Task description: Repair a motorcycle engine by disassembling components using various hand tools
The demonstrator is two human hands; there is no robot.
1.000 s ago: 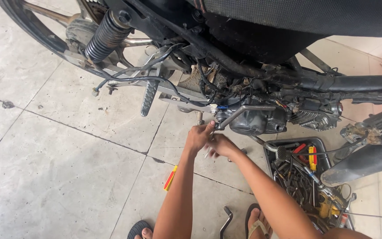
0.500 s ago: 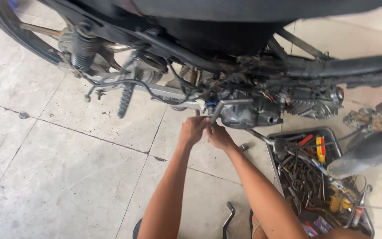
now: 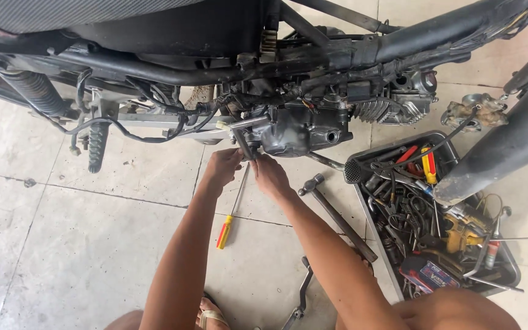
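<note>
A stripped motorcycle stands over the tiled floor, its dark engine case [image 3: 300, 131] low in the middle. A short dark lever [image 3: 244, 144] sticks down from the engine's left side under a silver rod. My left hand [image 3: 221, 168] reaches up and curls around the lever's lower end. My right hand [image 3: 270, 175] meets it from the right, fingers pinched on the same spot. What lies between the fingertips is hidden.
On the floor under my arms lie a screwdriver [image 3: 227, 227] with a yellow and red handle, a hammer [image 3: 337, 214] and a bent metal lever [image 3: 301, 294]. A black tray [image 3: 371, 214] of several tools sits at the right. A footpeg [image 3: 96, 146] hangs at the left.
Both hands stay at the same point under the engine. The view has shifted right and down, so the tray and hammer show more fully.
</note>
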